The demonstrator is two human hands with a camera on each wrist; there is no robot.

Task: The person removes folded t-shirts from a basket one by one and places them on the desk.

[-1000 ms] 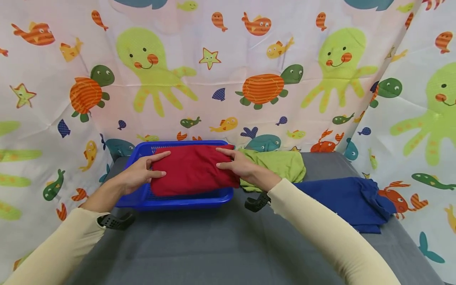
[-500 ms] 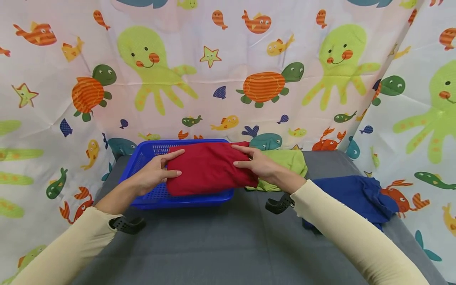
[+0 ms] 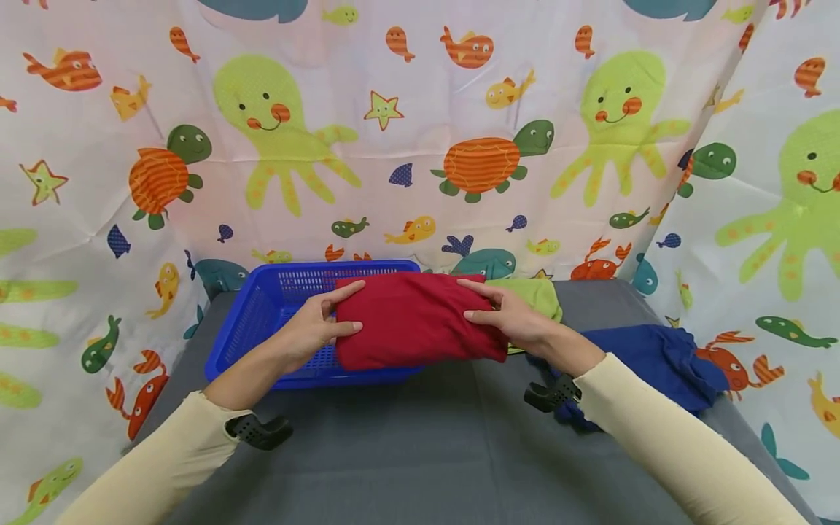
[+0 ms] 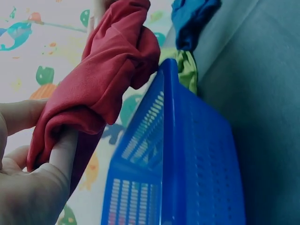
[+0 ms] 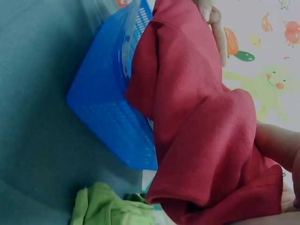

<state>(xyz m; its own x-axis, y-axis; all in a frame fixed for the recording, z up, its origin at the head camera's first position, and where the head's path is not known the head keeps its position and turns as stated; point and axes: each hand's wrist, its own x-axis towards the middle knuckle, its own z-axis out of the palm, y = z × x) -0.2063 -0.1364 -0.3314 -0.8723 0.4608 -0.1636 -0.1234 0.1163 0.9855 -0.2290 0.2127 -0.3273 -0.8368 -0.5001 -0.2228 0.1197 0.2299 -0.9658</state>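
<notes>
A folded red cloth (image 3: pixel 413 321) is held up between both hands, over the right part of a blue plastic basket (image 3: pixel 252 321). My left hand (image 3: pixel 315 324) pinches its left end, thumb below and index finger along the top. At the other end my right hand (image 3: pixel 515 317) grips the cloth the same way. The left wrist view shows the red cloth (image 4: pixel 89 89) folded over in layers around the thumb, above the basket rim (image 4: pixel 169 117). In the right wrist view the cloth (image 5: pixel 197 108) bulges in soft folds and overlaps the basket (image 5: pixel 110 93).
Behind my right hand lies a lime green cloth (image 3: pixel 541 295), partly hidden. A folded blue cloth (image 3: pixel 650 361) lies at the right of the grey table (image 3: pixel 407 452). A curtain printed with sea animals (image 3: pixel 407 146) surrounds the table at the back and sides.
Both hands have moved right with the red cloth, from over the basket's middle to past its right edge. More of the basket's inside shows at the left. The hold is unchanged.
</notes>
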